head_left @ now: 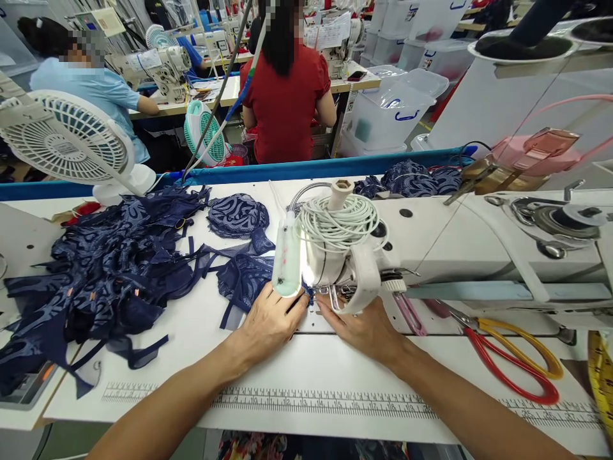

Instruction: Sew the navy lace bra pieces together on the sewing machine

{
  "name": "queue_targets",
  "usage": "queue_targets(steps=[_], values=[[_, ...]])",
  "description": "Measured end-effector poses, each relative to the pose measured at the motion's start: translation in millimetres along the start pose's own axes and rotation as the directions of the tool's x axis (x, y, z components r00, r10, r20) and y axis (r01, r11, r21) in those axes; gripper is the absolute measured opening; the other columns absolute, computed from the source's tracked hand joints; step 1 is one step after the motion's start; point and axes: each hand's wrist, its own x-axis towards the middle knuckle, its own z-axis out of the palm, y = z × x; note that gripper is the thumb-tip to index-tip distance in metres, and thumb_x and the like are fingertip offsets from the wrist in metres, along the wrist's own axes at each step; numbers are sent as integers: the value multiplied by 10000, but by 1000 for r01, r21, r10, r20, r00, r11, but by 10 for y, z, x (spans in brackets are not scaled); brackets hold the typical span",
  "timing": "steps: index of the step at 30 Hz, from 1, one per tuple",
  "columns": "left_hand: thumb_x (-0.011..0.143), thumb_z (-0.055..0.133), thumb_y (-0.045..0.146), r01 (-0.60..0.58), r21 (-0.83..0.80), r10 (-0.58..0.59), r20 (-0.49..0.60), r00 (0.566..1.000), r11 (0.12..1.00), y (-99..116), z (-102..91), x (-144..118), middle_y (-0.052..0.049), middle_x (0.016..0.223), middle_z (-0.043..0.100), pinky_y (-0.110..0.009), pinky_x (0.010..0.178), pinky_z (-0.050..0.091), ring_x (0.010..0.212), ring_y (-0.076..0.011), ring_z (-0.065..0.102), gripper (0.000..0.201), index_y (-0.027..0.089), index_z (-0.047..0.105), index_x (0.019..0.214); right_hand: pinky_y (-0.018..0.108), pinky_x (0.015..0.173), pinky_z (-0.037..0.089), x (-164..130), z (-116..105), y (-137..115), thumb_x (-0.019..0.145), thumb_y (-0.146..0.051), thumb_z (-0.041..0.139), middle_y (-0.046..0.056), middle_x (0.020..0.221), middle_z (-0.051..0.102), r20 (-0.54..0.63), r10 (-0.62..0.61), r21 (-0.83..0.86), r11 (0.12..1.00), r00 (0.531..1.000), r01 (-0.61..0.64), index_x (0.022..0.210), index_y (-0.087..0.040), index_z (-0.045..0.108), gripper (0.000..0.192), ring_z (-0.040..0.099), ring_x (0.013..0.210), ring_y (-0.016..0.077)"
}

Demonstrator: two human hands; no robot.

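Observation:
My left hand (276, 322) presses a navy patterned bra piece (246, 281) down on the sewing machine bed, its fingers bent and close together. A small translucent, pale green panel (287, 259) stands in front of part of the cloth and hides some fingertips. From the right, my right hand (366, 329) reaches under the white sewing machine head (330, 259), a fingertip beside the presser foot (335, 297) and the cloth's edge. The machine head covers most of its fingers, so its grip is unclear. A coil of pale cord (338, 220) sits on top of the head.
Navy bra pieces (115, 262) are heaped at left, near stacked cups (238, 215) and a white fan (71, 137). Red-and-yellow-handled scissors (512, 361) and pink tweezers (409, 314) lie at right. A printed ruler (311, 401) runs along the front. Two people work beyond.

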Motion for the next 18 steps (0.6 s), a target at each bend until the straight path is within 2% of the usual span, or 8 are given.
queue_targets(steps=[5,18], values=[[879,506,61,1,22,-1,-5,1000,1000,5,15,0,-103,937,679,-409,832,487,920,-234,594,193,140,652,977,273,608,476,-12,79,13,889,-105,547,53,806,713,104,23,7,1000,994,-24,1143,-250,682,321,634,750,175],[889,504,70,18,40,-18,6,1000,999,30,-8,25,-99,928,670,-435,873,496,874,-222,599,180,123,647,985,276,692,501,-88,236,2,874,-169,604,57,813,675,65,54,92,994,996,-59,1007,-254,715,193,624,779,172]])
